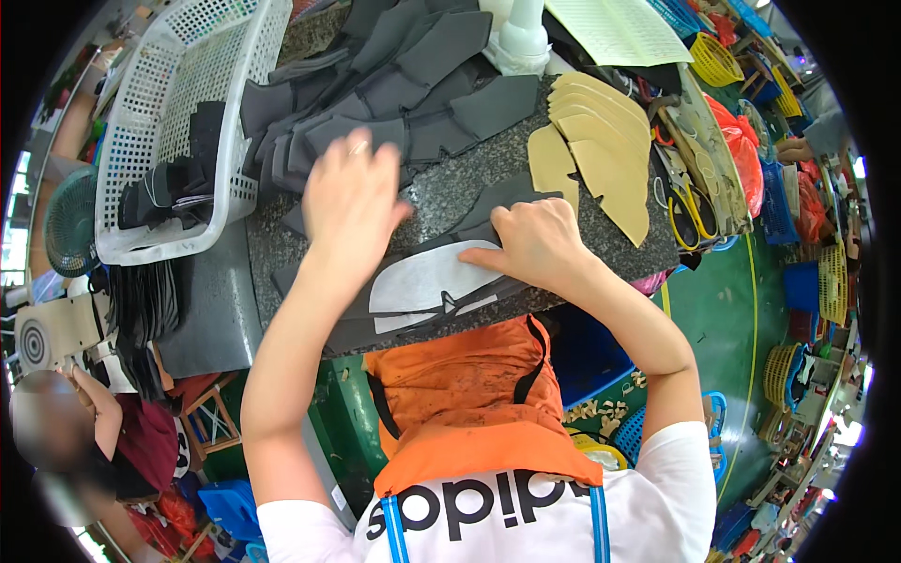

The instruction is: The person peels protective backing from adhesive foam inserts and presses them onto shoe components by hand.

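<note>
Dark grey cut-out material pieces lie in overlapping rows across the speckled stone worktop. My left hand is over the near end of these rows, open, its fingers apart and slightly blurred. Close to the front edge, a white curved piece rests on dark grey pieces, with a notch on its near side. My right hand has its fingers curled at the edge of a dark grey piece; its thumb lies on the white piece. What its fingertips grip is partly hidden.
A white perforated basket with dark pieces stands left. Tan cut pieces fan out at right, beside yellow-handled scissors. A white post and paper sheet are at the back. Another person sits at lower left.
</note>
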The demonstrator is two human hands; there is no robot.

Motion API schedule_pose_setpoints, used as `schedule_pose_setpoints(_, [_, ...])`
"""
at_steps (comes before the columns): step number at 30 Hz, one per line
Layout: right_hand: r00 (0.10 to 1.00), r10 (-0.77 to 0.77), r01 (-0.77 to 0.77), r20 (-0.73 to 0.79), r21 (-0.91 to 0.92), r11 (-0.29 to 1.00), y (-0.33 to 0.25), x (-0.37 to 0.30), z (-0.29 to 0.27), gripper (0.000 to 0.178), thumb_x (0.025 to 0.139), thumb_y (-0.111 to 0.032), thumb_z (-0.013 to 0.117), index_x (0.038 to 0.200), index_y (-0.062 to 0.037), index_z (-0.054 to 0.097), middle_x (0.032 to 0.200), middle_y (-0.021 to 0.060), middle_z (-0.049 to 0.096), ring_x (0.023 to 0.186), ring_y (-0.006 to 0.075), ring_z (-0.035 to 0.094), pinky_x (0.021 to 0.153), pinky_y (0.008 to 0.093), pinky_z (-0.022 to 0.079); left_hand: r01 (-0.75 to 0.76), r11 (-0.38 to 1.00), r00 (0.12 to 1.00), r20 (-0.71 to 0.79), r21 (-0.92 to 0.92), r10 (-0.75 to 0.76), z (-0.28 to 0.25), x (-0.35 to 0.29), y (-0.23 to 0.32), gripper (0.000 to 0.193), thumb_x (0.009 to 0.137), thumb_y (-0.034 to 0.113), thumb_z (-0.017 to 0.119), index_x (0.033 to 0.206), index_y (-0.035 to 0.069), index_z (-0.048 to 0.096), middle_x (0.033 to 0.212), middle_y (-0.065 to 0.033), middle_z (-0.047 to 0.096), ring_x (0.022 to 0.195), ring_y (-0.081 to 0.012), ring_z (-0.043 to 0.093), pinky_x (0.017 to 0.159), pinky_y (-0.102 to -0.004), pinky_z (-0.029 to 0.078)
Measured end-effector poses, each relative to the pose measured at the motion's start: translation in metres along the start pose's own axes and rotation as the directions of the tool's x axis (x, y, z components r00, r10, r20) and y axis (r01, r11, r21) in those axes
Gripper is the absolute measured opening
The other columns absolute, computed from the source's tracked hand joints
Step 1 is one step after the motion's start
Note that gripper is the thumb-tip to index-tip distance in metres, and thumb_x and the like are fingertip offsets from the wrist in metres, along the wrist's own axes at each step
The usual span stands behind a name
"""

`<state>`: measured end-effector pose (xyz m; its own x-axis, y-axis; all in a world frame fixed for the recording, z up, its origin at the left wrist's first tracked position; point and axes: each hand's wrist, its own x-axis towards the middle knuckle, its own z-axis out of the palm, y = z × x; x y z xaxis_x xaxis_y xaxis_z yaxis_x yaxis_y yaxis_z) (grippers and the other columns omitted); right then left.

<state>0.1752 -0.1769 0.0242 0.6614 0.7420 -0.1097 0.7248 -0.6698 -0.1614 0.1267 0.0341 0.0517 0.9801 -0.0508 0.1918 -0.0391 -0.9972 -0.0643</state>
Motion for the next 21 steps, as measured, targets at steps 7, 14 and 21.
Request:
schedule_pose_setpoints(7, [0.904, -0.082, 0.053, -0.42, -0.079, 0.995, 0.051, -0.067, 0.004, 0.013, 0.075, -0.014, 0.067, 0.08, -0.0045, 0.059, 0.085, 0.008, 0.055, 0.089, 0.0243, 0.055, 0.077, 0.0317, 0.047, -0.027, 0.767, 0.953, 0.214, -0.641, 0.212, 0.06, 0.06, -0.039, 0.052, 0.077, 0.001, 0.052, 0.128, 0.002, 0.055, 0.134, -0.017, 0.054, 0.126, -0.0348, 0.049, 0.106, -0.0399, 0.038])
schedule_pose_setpoints(14, [0.949, -0.078, 0.038, -0.305, -0.134, 0.99, 0.054, -0.066, 0.036, 0.014, 0.066, -0.004, 0.063, 0.079, -0.001, 0.057, 0.082, 0.0085, 0.05, 0.081, 0.0229, 0.057, 0.07, 0.032, 0.05, -0.251, 0.936, 0.967, -0.106, -0.248, 0.232, -0.002, -0.076, 0.027, 0.047, 0.079, -0.009, 0.05, 0.124, 0.001, 0.058, 0.13, -0.02, 0.055, 0.121, -0.0401, 0.052, 0.104, -0.0464, 0.042])
schedule_pose_setpoints(21, [0.956, 0.078, -0.049, -0.282, 0.108, 0.993, 0.086, -0.067, 0.01, 0.006, 0.08, -0.006, 0.06, 0.084, -0.0021, 0.06, 0.085, 0.0136, 0.058, 0.081, 0.0302, 0.063, 0.068, 0.0391, 0.052, -0.201, 0.92, 0.977, 0.001, -0.337, 0.213, -0.007, -0.118, 0.042, 0.063, 0.07, 0.016, 0.078, 0.127, 0.004, 0.055, 0.141, -0.0155, 0.044, 0.128, -0.0415, 0.041, 0.104, -0.053, 0.037])
